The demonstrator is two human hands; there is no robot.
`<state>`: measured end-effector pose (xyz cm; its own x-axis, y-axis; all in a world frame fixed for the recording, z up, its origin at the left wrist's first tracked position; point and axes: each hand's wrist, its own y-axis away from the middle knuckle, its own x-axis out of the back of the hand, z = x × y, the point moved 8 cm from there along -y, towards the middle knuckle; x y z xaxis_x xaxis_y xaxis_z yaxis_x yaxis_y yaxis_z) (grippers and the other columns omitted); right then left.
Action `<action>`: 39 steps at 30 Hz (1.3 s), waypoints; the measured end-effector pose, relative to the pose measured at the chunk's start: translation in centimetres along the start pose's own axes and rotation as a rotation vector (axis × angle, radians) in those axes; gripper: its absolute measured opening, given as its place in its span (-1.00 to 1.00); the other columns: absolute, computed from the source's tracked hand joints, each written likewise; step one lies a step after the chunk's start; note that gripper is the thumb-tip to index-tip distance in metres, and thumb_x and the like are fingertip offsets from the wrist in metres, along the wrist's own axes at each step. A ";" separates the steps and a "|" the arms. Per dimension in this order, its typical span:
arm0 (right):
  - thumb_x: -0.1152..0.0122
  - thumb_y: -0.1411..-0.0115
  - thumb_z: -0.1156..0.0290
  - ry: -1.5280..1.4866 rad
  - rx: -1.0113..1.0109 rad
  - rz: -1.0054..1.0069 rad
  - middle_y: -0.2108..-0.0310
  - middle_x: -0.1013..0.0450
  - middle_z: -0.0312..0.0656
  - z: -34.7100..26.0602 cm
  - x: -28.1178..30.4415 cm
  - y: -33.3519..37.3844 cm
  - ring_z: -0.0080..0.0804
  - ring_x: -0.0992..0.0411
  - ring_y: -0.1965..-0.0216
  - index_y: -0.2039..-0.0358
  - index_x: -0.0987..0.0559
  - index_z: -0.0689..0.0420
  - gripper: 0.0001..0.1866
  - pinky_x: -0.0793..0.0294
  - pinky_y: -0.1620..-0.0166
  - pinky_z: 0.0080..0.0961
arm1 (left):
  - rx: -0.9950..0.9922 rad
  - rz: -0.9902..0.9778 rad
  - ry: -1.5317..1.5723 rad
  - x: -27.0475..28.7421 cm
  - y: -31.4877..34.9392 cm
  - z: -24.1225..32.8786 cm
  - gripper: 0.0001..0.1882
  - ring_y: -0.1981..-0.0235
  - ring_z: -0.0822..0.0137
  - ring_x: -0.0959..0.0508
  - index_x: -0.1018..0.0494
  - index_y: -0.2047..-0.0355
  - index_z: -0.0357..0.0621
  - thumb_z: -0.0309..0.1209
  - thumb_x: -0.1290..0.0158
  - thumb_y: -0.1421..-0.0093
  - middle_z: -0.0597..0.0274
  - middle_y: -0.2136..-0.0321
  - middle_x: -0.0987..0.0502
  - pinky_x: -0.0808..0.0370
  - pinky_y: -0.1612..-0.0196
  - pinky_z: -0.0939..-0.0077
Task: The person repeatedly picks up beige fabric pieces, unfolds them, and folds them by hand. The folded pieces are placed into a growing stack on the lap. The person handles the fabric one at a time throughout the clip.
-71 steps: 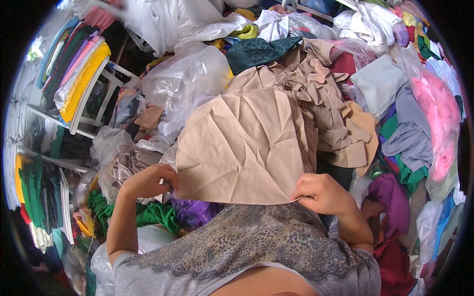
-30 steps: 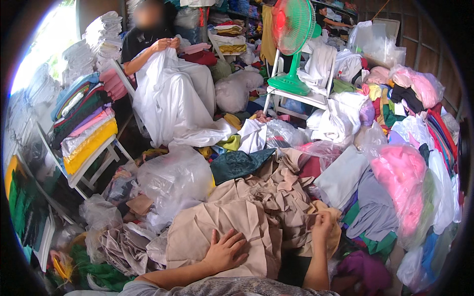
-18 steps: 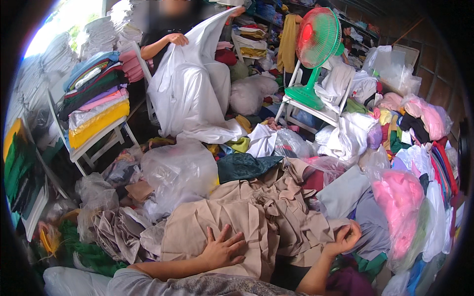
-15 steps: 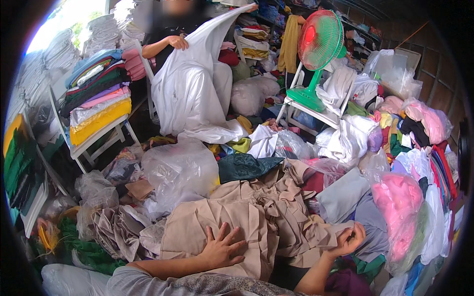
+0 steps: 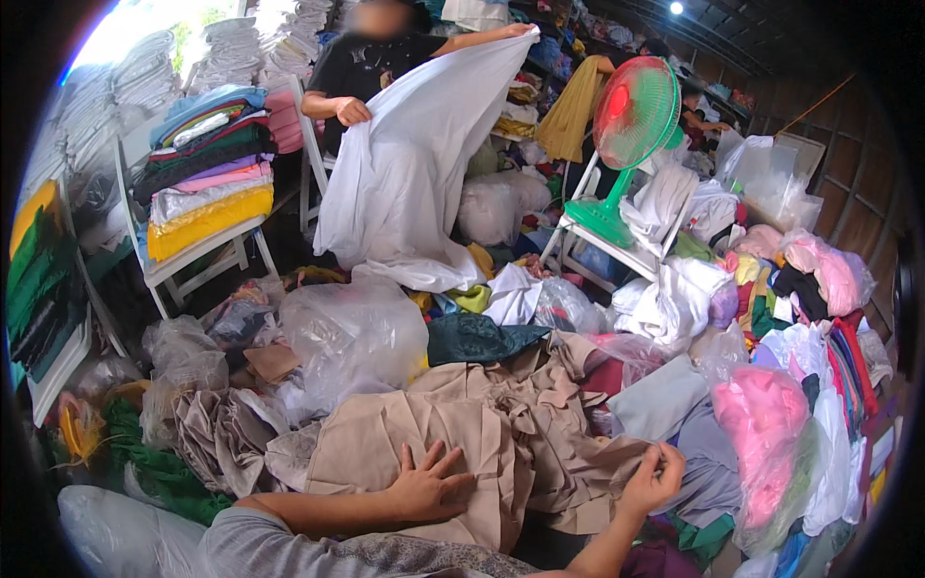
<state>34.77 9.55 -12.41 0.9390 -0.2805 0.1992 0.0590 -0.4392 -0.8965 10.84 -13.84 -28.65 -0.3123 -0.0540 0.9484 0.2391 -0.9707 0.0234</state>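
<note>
A large piece of beige cloth lies spread and partly bunched before me. My left hand rests flat on it, palm down with the fingers apart. Out to the right, my right hand pinches the cloth's raised right edge between thumb and fingers. Folds run across the middle of the cloth, where it is gathered. Just beyond it is a dark green cloth. Grey cloth lies close to my right hand.
Across from me a person holds up a white sheet. A green fan stands on a white chair to the right. Folded cloths are stacked on a chair at left. Clear plastic bags and a bag of pink cloth lie around.
The view has tilted up slightly. My right hand has come a little inward with the cloth edge, while my left stays flat. The person opposite has spread the white sheet wider.
</note>
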 end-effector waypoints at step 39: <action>-0.26 -0.15 0.46 -0.117 0.020 -0.538 0.50 -0.46 -0.25 -5.9 -11.2 -24.6 -0.50 -0.40 0.47 0.29 -0.54 0.20 -0.86 -0.40 0.33 -0.48 | -0.276 0.145 0.854 44.3 -14.8 -0.5 -0.73 0.16 0.50 -0.61 -0.49 0.04 -0.13 -0.50 -0.14 -0.24 0.30 0.17 -0.60 -0.54 0.03 0.63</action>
<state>20.81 18.41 9.76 0.8061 0.0763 0.5869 0.5461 -0.4781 -0.6879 -6.96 -1.95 12.88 -0.8980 -0.2279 0.3763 0.1344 -0.9566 -0.2587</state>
